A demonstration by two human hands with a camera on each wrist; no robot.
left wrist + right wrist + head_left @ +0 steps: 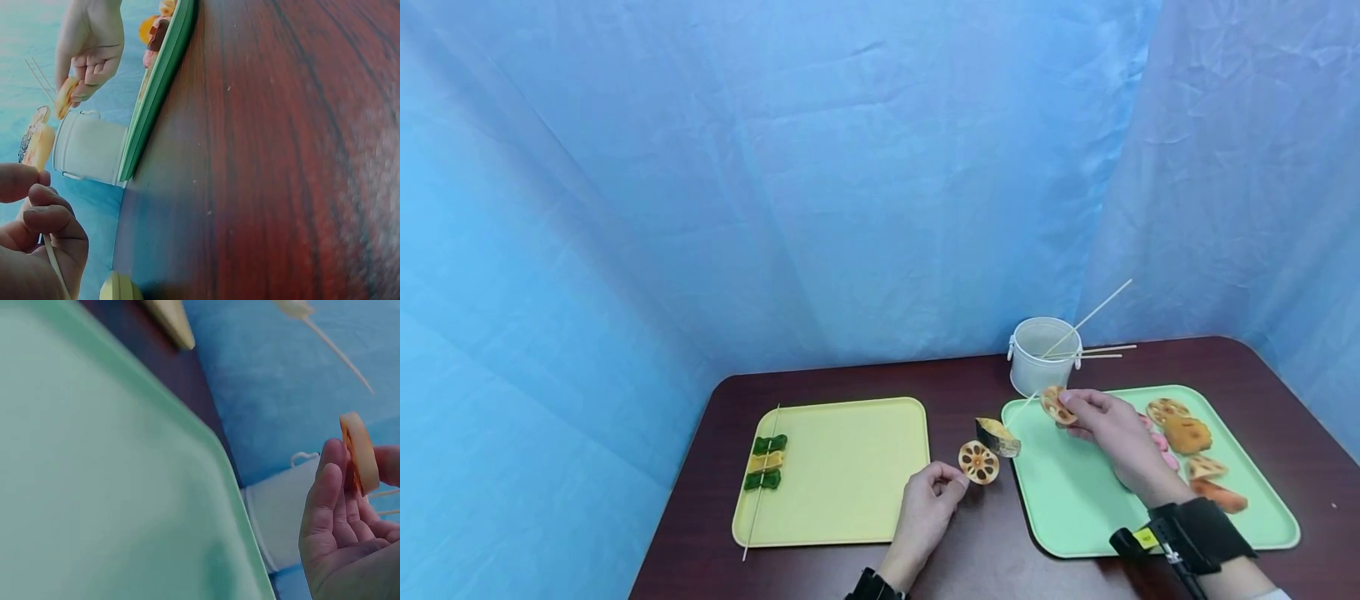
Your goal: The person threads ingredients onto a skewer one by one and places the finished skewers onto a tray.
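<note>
Left hand (928,502)'s got a thumb-and-finger pinch on one thin wooden skewer (340,356), threaded with two bits: a round, holey lotus root slice (978,462) and a dark-rinded pumpkin wedge (998,437), held up between the smooth yellow tray (857,467) and green tray (1060,500). Right hand (1112,435)'s grip is closed on another lotus slice (1056,406) near the pointy tip.

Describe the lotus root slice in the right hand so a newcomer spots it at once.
Find the green tray on the right, then the right hand above it. Near the tray's far left corner, that hand pinches a round, brownish lotus root slice with holes. Unlike the skewered slice and the slice lying on the tray, this one is pinched and unthreaded.
</note>
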